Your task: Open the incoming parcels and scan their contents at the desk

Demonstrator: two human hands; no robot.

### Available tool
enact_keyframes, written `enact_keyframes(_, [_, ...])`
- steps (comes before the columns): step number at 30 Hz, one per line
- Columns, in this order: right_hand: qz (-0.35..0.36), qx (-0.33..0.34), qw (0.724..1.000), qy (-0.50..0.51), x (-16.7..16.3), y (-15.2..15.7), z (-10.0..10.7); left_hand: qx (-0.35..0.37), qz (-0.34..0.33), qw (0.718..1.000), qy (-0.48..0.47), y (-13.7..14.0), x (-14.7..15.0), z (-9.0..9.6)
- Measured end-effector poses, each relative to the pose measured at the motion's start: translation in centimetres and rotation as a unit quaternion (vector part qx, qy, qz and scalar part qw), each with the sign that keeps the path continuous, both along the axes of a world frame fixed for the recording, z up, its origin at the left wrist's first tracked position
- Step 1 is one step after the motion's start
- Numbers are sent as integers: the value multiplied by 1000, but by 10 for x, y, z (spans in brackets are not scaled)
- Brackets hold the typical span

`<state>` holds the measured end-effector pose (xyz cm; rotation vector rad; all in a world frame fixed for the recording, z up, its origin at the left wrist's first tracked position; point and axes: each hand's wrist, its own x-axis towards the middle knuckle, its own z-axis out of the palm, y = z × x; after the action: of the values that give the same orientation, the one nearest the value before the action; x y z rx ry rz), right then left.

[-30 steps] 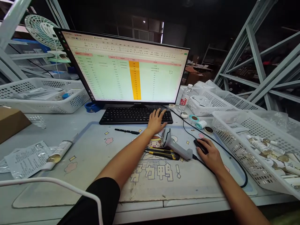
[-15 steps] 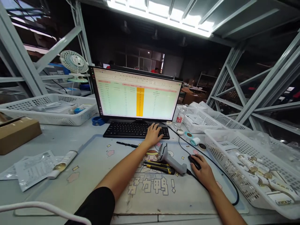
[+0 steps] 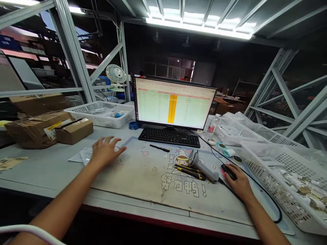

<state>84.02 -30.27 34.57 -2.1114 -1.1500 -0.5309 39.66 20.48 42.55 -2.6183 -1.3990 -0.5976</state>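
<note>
My left hand (image 3: 105,150) is over the left of the desk with its fingers spread, nothing visible in its grasp. Beneath and beside it lie flat white packets (image 3: 81,156), partly covered by the hand. My right hand (image 3: 238,182) is wrapped round a black computer mouse (image 3: 229,172), whose red light shows at its edge. Left of the mouse a grey barcode scanner (image 3: 204,169) lies on the printed desk mat (image 3: 138,173), next to yellow-and-black utility knives (image 3: 190,173). Farther back are a black pen (image 3: 159,148) and a black keyboard (image 3: 168,136).
A monitor (image 3: 155,105) with a spreadsheet stands behind the keyboard. White baskets stand at the back left (image 3: 102,119) and along the right (image 3: 270,177), the right one holding white-and-gold tubes. Cardboard boxes (image 3: 75,131) sit at left. A white cable (image 3: 30,228) crosses the lower left.
My left hand has left the keyboard and moved left to the packets, its fingers spreading. My right hand stays on the mouse. The view has swung left.
</note>
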Motion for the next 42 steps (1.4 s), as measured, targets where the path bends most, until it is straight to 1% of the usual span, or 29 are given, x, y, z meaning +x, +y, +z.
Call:
enact_keyframes(1, [-10, 1, 1000, -3, 1, 0, -1, -36, 39, 998, 28, 7, -21, -10])
enact_keyframes(2, [-19, 0, 1000, -4, 3, -1, -3, -77, 60, 994, 47, 12, -38, -21])
enact_keyframes(4, [-31, -6, 999, -4, 9, -2, -7, -129, 61, 988, 52, 15, -56, -40])
enact_keyframes(5, [-33, -11, 999, -2, 13, -3, -10, -137, 51, 988, 41, 14, -60, -48])
enact_keyframes(7, [-29, -25, 999, 7, 20, -5, -15, -123, 33, 992, 14, 12, -60, -59])
enact_keyframes(9, [-27, -39, 999, 14, 26, -6, -18, -109, 26, 994, -4, 9, -58, -65])
enact_keyframes(11, [-27, -46, 998, 16, 27, -6, -19, -107, 23, 994, -7, 8, -57, -65])
enact_keyframes(17, [-28, -22, 999, 4, 15, -2, -15, -123, 17, 992, -11, 2, -60, -58])
enact_keyframes(22, [-27, -23, 999, 7, 13, -2, -11, -102, -11, 994, -46, -1, -60, -57])
enact_keyframes(26, [-30, -31, 999, 9, 13, -2, -10, -85, -77, 989, -90, -2, -58, -55])
enact_keyframes(30, [-31, -28, 999, 11, 10, -1, -8, -129, -141, 972, -134, -8, -58, -49])
enact_keyframes(32, [-27, -25, 999, 11, 9, -1, -8, -154, -170, 964, -133, -12, -58, -45])
enact_keyframes(34, [-22, -24, 999, 13, 10, 0, -9, -164, -189, 960, -128, -16, -57, -42])
enact_keyframes(38, [-23, -41, 999, 19, 14, -1, -13, -156, -217, 959, -98, -32, -44, -40])
enact_keyframes(40, [-31, -40, 999, 16, 14, -1, -14, -143, -235, 959, -64, -49, -30, -42])
enact_keyframes(42, [-31, -37, 999, 11, 11, -1, -12, -126, -255, 958, -45, -69, -14, -42])
